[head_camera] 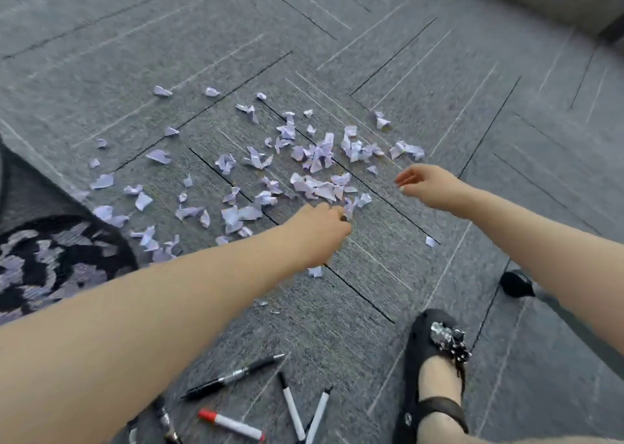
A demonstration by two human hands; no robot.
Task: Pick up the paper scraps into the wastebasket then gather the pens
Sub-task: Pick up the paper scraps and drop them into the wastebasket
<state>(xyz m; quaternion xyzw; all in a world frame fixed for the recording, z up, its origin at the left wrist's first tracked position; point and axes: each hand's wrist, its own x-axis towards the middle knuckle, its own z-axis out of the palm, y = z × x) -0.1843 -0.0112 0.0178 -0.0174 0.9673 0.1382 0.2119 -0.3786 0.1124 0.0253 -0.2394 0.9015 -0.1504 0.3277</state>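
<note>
Two bare hands reach over the carpet [439,55]: left hand [320,231] pinches a scrap, right hand [427,185] hovers loosely curled, empty. Paper scraps [314,155] scatter from nine to one o'clock; wastebasket [44,254] at nine; pens [233,376] at six.

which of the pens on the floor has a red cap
The white marker lying near the bottom edge, left of the two crossed white pens. Its ends are red; the crossed pens have black caps, and the long pen above is all black.
</note>
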